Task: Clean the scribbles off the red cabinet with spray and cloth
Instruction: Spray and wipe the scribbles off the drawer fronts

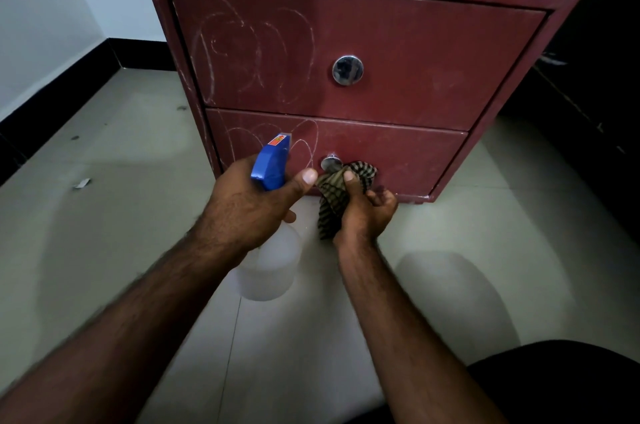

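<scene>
Where the red cabinet (415,42) stands: on pale floor tiles (138,215), by a white wall with black skirting (52,104); dark furniture (595,94) just beside its right side.
Upper drawer (450,84): white looping scribbles (249,49) across the left half; round chrome knob (347,70) at centre.
Lower drawer (408,153): fainter scribble loops (306,139) on the left, running up to the lower knob (330,162).
Left hand (249,205): wrapped round the neck of the spray bottle (272,163), fingers curled under the head, thumb stretched out to the right.
Spray bottle: blue trigger head, red sticker at the nozzle; nozzle aimed at the lower drawer's loops and near them, contact can't be told; translucent white body hangs below the hand.
Right hand (367,212): fingers curled round the checked cloth (332,201), thumb pressed on top.
Checked cloth: bunched, dark-and-tan; top fold in front of the lower drawer just right of the lower knob, overlapping its edge; tail hangs down beside the wrist.
Hands: close together, thumb tips near but apart.
Floor: paper scrap (81,183) at left, a few dark specks.
</scene>
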Available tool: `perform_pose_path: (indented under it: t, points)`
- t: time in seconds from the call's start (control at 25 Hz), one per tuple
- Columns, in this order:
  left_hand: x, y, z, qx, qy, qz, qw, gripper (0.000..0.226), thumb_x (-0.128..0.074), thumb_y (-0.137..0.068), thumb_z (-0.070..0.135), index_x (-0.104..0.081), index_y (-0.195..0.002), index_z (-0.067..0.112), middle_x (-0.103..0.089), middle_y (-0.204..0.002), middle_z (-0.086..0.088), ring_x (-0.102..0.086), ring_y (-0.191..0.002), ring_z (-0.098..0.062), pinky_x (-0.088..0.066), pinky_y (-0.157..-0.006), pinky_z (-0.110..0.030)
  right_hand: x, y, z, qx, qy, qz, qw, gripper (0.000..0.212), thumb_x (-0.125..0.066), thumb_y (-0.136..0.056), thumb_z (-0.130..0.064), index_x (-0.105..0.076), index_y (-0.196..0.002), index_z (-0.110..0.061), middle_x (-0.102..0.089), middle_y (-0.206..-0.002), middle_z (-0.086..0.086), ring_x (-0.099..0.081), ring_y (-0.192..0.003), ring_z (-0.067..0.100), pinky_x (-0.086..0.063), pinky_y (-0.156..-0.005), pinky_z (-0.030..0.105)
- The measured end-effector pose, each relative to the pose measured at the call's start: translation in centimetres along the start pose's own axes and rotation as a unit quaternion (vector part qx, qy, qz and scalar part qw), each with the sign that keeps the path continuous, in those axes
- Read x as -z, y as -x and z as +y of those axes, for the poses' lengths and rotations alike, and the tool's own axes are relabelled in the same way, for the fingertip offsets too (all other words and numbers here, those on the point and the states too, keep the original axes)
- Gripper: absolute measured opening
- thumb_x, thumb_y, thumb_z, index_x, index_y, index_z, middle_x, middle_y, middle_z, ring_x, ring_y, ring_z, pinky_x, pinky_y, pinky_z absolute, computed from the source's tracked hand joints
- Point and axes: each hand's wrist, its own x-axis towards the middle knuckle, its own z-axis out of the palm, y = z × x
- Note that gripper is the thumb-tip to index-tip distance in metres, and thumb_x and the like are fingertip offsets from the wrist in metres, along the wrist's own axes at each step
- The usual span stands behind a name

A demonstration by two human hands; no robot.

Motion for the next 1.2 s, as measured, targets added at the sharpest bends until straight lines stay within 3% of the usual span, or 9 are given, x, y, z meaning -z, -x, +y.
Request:
perform_pose_path:
  t: [0.12, 0.2, 0.36, 0.52, 0.6, 0.68, 0.84, 1.0, 1.2]
  points:
    - [0.0, -0.2, -0.1, -0.002, -0.003, 0.002, 1.0, 0.043, -0.068, -0.084, 0.06, -0.063, -0.096, 0.019, -0.074, -0.077, 0.001, -0.071, -0.062, -0.001, -0.044, -0.056, -0.023, -0.5, 0.7, -0.5, -0.085, -0.091, -0.008, 0.992, 0.069, -0.095, -0.068, -0.004, -0.052, -0.118, -0.026, -0.072, -0.12, 0.011, -0.075, -0.102, 0.033, -0.063, -0.086, 0.059]
    - [0.0, -0.2, -0.1, 0.0, 0.002, 0.0, 1.0, 0.046, -0.068, -0.083, 0.061, -0.063, -0.1, 0.019, -0.074, -0.079, 0.0, -0.072, -0.065, -0.003, -0.045, -0.056, -0.023, -0.6, 0.9, -1.1, -0.142, -0.122, -0.006, 0.982, 0.08, -0.092, -0.072, -0.001, -0.048, -0.134, -0.025, -0.067, -0.127, 0.013, -0.073, -0.104, 0.036, -0.062, -0.084, 0.062]
    - [0.0, -0.1, -0.1, 0.0, -0.01, -0.004, 1.0, 0.044, -0.066, -0.083, 0.062, -0.063, -0.1, 0.022, -0.074, -0.08, 0.002, -0.07, -0.061, -0.001, -0.044, -0.052, -0.021, -0.8, 0.6, -2.4, -0.167, -0.102, -0.02, 0.981, 0.083, -0.09, -0.075, -0.002, -0.049, -0.146, -0.013, -0.068, -0.127, 0.02, -0.074, -0.095, 0.038, -0.064, -0.059, 0.049]
    - [0.1, -0.1, -0.1, 0.006, -0.008, -0.003, 1.0, 0.045, -0.066, -0.083, 0.063, -0.063, -0.1, 0.021, -0.074, -0.08, 0.002, -0.069, -0.061, 0.0, -0.044, -0.051, -0.021, 0.0, -0.1, -2.8, -0.179, -0.036, -0.023, 0.983, 0.071, -0.092, -0.07, -0.002, -0.061, -0.133, -0.007, -0.075, -0.114, 0.019, -0.077, -0.09, 0.038, -0.065, -0.067, 0.056]
    - [0.1, -0.1, 0.0, 0.004, -0.006, -0.006, 1.0, 0.044, -0.066, -0.084, 0.062, -0.062, -0.1, 0.021, -0.074, -0.081, 0.001, -0.067, -0.059, 0.0, -0.044, -0.051, -0.021, 0.5, -0.4, -3.1, -0.191, -0.003, -0.032, 0.981, 0.048, -0.086, -0.074, 0.003, -0.069, -0.119, 0.0, -0.078, -0.104, 0.019, -0.078, -0.088, 0.037, -0.064, -0.075, 0.059]
    - [0.1, -0.1, 0.0, 0.003, -0.003, -0.006, 1.0, 0.043, -0.066, -0.085, 0.06, -0.062, -0.099, 0.02, -0.075, -0.08, 0.001, -0.068, -0.061, -0.001, -0.044, -0.053, -0.022, 0.8, -0.8, -3.1, -0.184, 0.009, -0.031, 0.982, 0.041, -0.074, -0.074, 0.013, -0.072, -0.114, 0.003, -0.078, -0.103, 0.021, -0.077, -0.09, 0.038, -0.064, -0.078, 0.057]
    - [0.1, -0.1, 0.0, 0.008, 0.005, -0.003, 1.0, 0.044, -0.067, -0.084, 0.06, -0.063, -0.098, 0.018, -0.075, -0.079, -0.001, -0.069, -0.062, -0.003, -0.046, -0.056, -0.024, 1.0, -1.1, -2.9, -0.169, -0.016, -0.035, 0.985, 0.074, -0.077, -0.066, 0.017, -0.062, -0.134, -0.006, -0.075, -0.113, 0.021, -0.076, -0.096, 0.041, -0.063, -0.075, 0.06]
    - [0.2, -0.1, 0.0, 0.004, 0.004, 0.001, 1.0, 0.045, -0.067, -0.083, 0.063, -0.064, -0.096, 0.02, -0.075, -0.08, 0.001, -0.068, -0.056, 0.001, -0.045, -0.05, -0.021, 1.8, -1.3, -2.2, -0.163, -0.046, -0.036, 0.985, 0.08, -0.089, -0.054, 0.007, -0.067, -0.129, -0.008, -0.078, -0.111, 0.019, -0.076, -0.099, 0.04, -0.061, -0.084, 0.065]
    - [0.2, 0.0, 0.0, 0.001, -0.004, -0.004, 1.0, 0.044, -0.066, -0.083, 0.063, -0.063, -0.098, 0.022, -0.074, -0.082, 0.002, -0.066, -0.055, 0.007, -0.044, -0.048, -0.02, 1.4, -0.1, -2.9, -0.146, -0.055, -0.034, 0.987, 0.089, -0.089, -0.055, 0.007, -0.062, -0.136, -0.017, -0.078, -0.112, 0.014, -0.075, -0.105, 0.038, -0.06, -0.084, 0.065]
